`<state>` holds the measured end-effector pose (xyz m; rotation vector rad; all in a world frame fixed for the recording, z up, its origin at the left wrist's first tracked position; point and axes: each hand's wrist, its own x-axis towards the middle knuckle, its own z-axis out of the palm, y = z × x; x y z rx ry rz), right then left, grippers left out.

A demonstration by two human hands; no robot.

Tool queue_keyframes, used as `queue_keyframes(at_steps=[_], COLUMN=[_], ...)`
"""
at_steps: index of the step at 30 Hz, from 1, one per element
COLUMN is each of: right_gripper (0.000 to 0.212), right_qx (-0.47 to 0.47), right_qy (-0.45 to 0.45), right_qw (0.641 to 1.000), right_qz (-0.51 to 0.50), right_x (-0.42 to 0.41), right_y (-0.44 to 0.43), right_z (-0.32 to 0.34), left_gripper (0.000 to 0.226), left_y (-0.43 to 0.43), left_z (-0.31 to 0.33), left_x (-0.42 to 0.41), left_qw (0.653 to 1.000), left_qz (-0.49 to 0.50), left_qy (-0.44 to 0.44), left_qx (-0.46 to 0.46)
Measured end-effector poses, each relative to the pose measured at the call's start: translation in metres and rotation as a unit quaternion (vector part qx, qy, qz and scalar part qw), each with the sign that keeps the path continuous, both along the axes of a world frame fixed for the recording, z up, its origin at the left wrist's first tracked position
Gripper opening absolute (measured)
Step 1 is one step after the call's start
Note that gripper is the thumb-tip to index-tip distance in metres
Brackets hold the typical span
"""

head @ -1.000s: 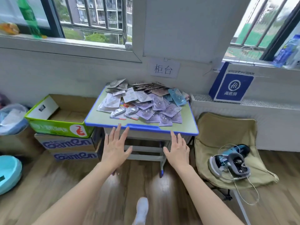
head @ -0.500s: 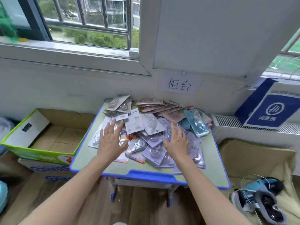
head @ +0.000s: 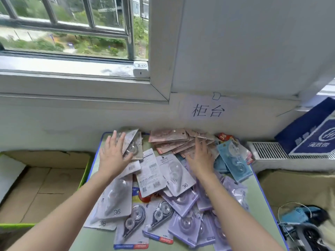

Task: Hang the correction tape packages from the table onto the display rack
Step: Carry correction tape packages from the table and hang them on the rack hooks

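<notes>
Two hands over the heap, nothing picked yet

Dozens of correction tape packages (head: pixel 163 187) were seen heaped across the table (head: pixel 261 201), overlapping in grey, lilac, pink and blue. The left hand (head: pixel 113 156) was held flat over the grey packages at the far left corner, its fingers (head: pixel 114 136) straight and spread, grasping nothing. The right hand (head: pixel 200 158) was spread likewise at the pink stack (head: pixel 170 140), fingers released, nothing pinched. The step was judged to be the first pick-up, with packages being chosen from the heap. No display rack was shown. For the next move, one package, or a small matching bunch, would need to be separated from its neighbours, pinched near its top edge and carried to the rack, wherever it stood. Overlapped cards could be dragged along.
</notes>
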<state>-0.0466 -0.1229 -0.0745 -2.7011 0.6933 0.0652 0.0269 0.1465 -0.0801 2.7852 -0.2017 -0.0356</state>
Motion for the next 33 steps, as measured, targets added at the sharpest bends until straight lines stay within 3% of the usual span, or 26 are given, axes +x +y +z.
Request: queue_keyframes(at_steps=[10,17,26,33], right_gripper=[0.073,0.078,0.061,0.053], right_qx=[0.006,-0.014,-0.001,-0.064], right_qy=[-0.008,0.087,0.064,0.015], right_qw=[1.0,0.995,0.997,0.996], right_qz=[-0.024,0.049,0.034,0.06], right_x=[0.06,0.09,0.088,0.054], right_y=[-0.037,-0.063,-0.059,-0.043], right_z=[-0.01,-0.018,-0.02,-0.018], left_gripper=[0.073,0.068,0.067,0.065], left_y=[0.002,-0.001,-0.005,-0.013], left_z=[-0.025,-0.036,-0.03,-0.018], left_x=[0.063,0.073,0.069,0.058], left_qw=[0.996,0.991,0.994,0.996], left_qz=[0.005,0.007,0.017,0.041], left_qy=[0.085,0.115,0.093,0.058], left_qx=[-0.023,-0.069,-0.062,-0.048])
